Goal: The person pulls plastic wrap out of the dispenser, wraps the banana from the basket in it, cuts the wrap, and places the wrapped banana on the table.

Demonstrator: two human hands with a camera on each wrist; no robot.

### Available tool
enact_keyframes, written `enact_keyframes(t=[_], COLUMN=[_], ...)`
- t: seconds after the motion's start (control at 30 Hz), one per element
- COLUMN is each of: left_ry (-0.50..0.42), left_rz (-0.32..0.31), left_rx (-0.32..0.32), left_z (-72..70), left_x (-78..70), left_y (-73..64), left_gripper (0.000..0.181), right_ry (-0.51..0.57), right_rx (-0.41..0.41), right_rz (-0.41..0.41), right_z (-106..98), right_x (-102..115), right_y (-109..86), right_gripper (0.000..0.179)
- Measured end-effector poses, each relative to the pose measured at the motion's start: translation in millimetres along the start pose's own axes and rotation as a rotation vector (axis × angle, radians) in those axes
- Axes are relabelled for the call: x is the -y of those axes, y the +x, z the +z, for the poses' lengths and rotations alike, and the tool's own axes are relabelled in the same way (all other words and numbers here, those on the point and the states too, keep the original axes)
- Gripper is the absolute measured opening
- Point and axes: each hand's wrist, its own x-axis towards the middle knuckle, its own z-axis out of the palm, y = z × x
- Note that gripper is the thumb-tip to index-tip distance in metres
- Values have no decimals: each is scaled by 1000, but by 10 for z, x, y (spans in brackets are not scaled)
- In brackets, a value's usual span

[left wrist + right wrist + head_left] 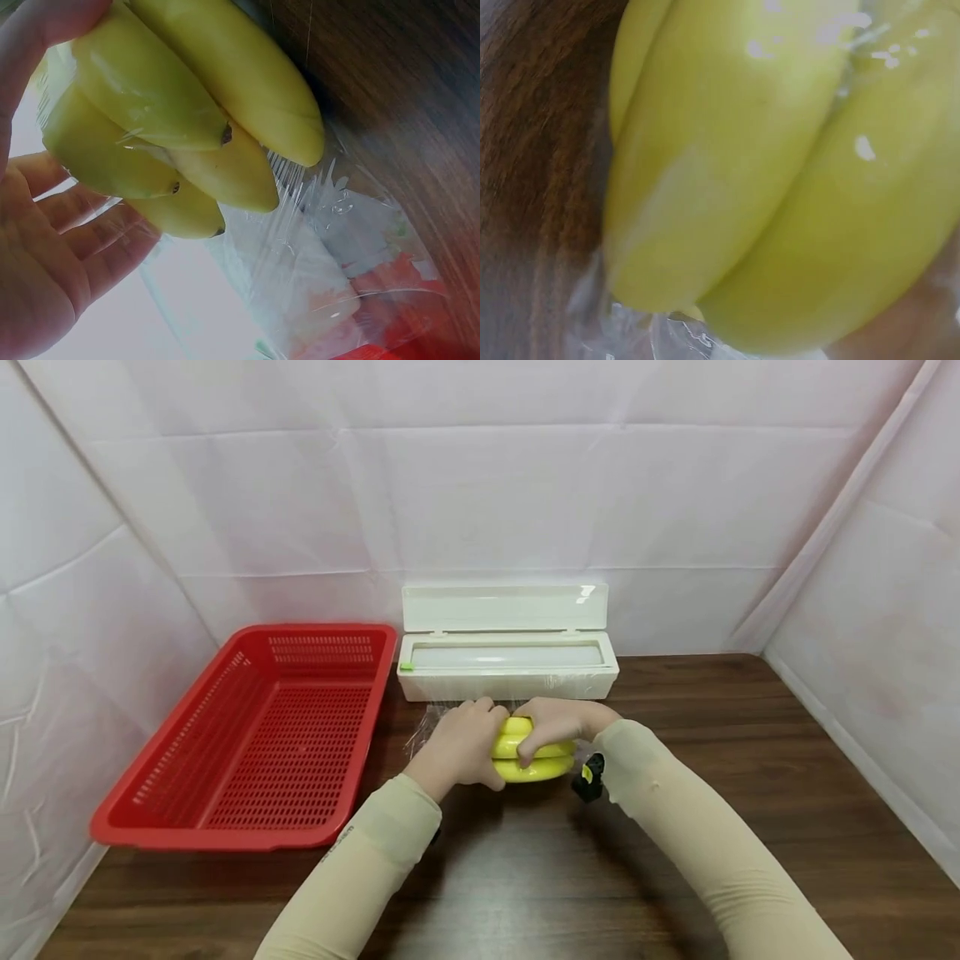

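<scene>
A bunch of yellow bananas (534, 770) lies between both hands, close over the table in front of the white box. My left hand (465, 745) grips its left end, and in the left wrist view the thumb and fingers go around the banana tips (150, 112). From above, my right hand (558, 724) holds the right part of the bunch, thumb over the front. Clear plastic wrap (277, 255) clings to the fruit and spreads past the tips. Shiny film also covers the bananas (705, 165) in the right wrist view, where the right fingers are mostly hidden.
Behind the hands stands a white wrap dispenser box (510, 685), its lid (504, 610) raised, with film hanging over its front. A red plastic basket (225, 838) sits on the left. Dark wooden table (690, 843) extends to the right, and white cloth walls (480, 502) enclose the space.
</scene>
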Motion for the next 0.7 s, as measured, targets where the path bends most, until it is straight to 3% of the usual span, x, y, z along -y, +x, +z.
enact_keyframes(t=[0.17,0.47,0.7], left_ry=[-6,-58,-48], left_rz=[-8,-52,-63], left_rx=[23,58,70], left_z=[-31,-22,-21], left_x=[-11,22,35], left_y=[24,53,71], left_gripper=[68,64,70], right_ry=[72,78,-164], right_rx=[-2,-61,-297], right_rz=[26,-57,-71], right_z=[-44,-4,164], right_x=[-8,-15,20], right_y=[-73,-200,-264], right_gripper=[70,73,101])
